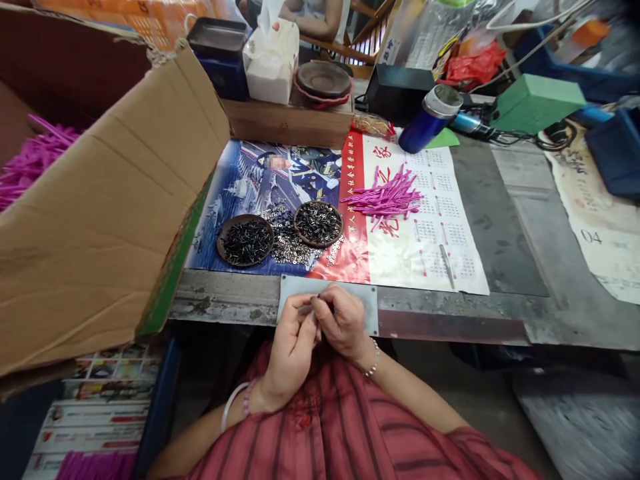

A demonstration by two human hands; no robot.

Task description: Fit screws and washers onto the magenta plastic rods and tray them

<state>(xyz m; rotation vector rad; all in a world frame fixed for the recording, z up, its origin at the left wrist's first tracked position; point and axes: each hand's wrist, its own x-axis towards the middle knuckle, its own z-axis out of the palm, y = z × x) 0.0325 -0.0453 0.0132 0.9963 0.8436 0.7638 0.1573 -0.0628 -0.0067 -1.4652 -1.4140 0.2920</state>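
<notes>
My left hand point(293, 347) and my right hand point(343, 323) meet at the table's near edge, over a small metal plate point(367, 310). Both are closed in a pinch on a tiny dark part I cannot make out, held between the fingertips. Beyond them stand two round dishes of small dark screws, the left dish point(245, 240) and the right dish point(318, 223), with loose silvery washers point(290, 248) scattered between. A pile of pink plastic sticks point(386, 198) lies on a calendar poster point(425, 233) to the right.
A big cardboard box point(100, 200) holding pink sticks point(30, 163) leans in at the left. At the back are a tissue box point(273, 60), a blue flask point(431, 117), a green box point(535, 100) and another seated person point(313, 17).
</notes>
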